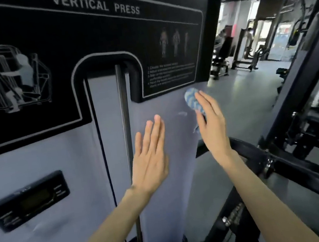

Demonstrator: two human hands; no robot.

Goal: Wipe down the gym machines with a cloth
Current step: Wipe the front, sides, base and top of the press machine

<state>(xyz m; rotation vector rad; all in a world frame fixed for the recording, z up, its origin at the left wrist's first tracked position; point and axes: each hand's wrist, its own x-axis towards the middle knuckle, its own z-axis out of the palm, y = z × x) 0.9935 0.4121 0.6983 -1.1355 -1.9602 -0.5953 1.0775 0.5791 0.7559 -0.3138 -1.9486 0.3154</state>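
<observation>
Pressing blue-white cloth [191, 100] onto grey panel [57, 155] with right hand [212, 125], fingers straight, palm flat, likely so whole cloth rubs wall. With cloth just under black sign [101, 36], near panel's right edge. Holding left hand [150, 159] up beside it, fingers straight and together, gripping nothing; touching panel or just off it, cannot tell. Likely there to steady body. Reaching forward and up with both arms. Just left of left hand, steel rod [124, 105] in slot. Lower left, small screen box [28, 200]. Off right, dark machine frame [298, 121].
</observation>
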